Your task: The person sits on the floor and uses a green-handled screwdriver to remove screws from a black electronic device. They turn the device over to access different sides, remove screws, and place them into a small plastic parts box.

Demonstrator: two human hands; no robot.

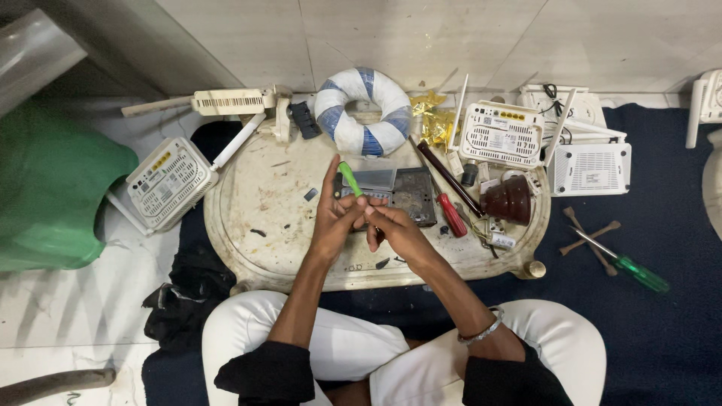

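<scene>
Low scuffed cream table (pixel 271 188) on blue carpet, slim green-handled screwdriver (pixel 350 179) angled above table centre, left hand (pixel 336 218) fingers curled around it, right hand (pixel 395 229) pinching its lower end, white routers (pixel 502 134) far right.

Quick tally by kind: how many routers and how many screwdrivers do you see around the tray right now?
Routers, white: 5 – upper left, left, upper middle, back right, right.
Screwdrivers: 3 – green one in the left hand, red-handled on the tray, green-handled on the blue mat.
Total: 8. A white thing at the right edge is cut off, not counted.
</scene>
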